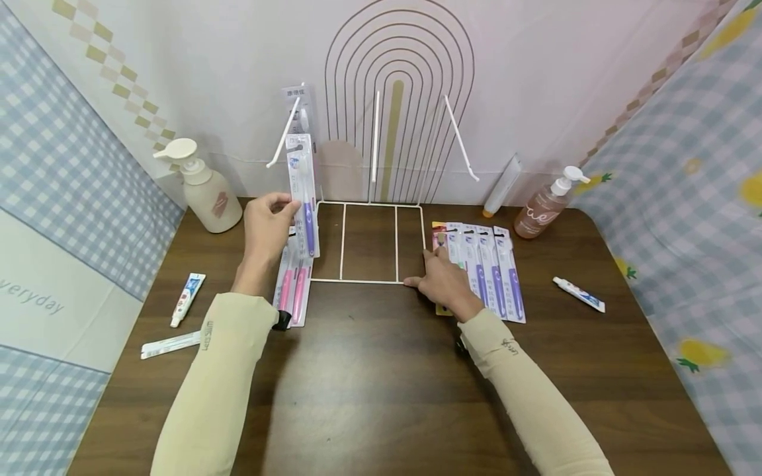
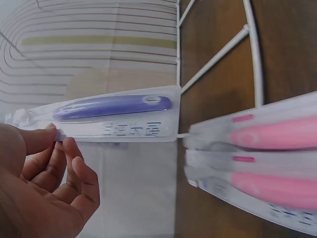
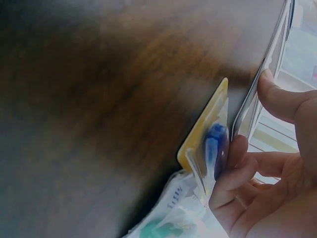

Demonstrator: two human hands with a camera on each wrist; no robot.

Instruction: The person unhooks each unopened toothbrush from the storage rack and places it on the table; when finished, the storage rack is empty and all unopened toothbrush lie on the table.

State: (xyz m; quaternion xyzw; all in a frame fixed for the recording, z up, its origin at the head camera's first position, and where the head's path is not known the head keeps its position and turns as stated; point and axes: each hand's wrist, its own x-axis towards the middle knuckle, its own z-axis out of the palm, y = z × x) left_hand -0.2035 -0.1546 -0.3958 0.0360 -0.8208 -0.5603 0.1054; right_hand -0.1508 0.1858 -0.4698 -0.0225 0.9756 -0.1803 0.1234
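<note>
My left hand (image 1: 269,228) pinches the edge of a packaged purple toothbrush (image 1: 309,228) between thumb and fingers. The pack hangs upright close to the left hook of a white wire display rack (image 1: 369,282); another toothbrush pack (image 1: 303,112) shows behind it, at the hook. Below it, two packaged pink toothbrushes (image 1: 300,294) lie side by side on the table. My right hand (image 1: 443,277) holds the rack's front right corner, thumb at the front bar and fingers at the side bar. Several purple toothbrush packs (image 1: 499,281) and a yellow-backed pack (image 3: 200,129) lie beside it, partly covered by this hand.
A cream pump bottle (image 1: 208,192) stands at the back left, a pinkish pump bottle (image 1: 542,210) at the back right beside a white tube (image 1: 503,185). Small toothpaste tubes (image 1: 188,299) lie on both sides. The rack's middle hook (image 1: 376,139) and right hook (image 1: 460,137) project forward.
</note>
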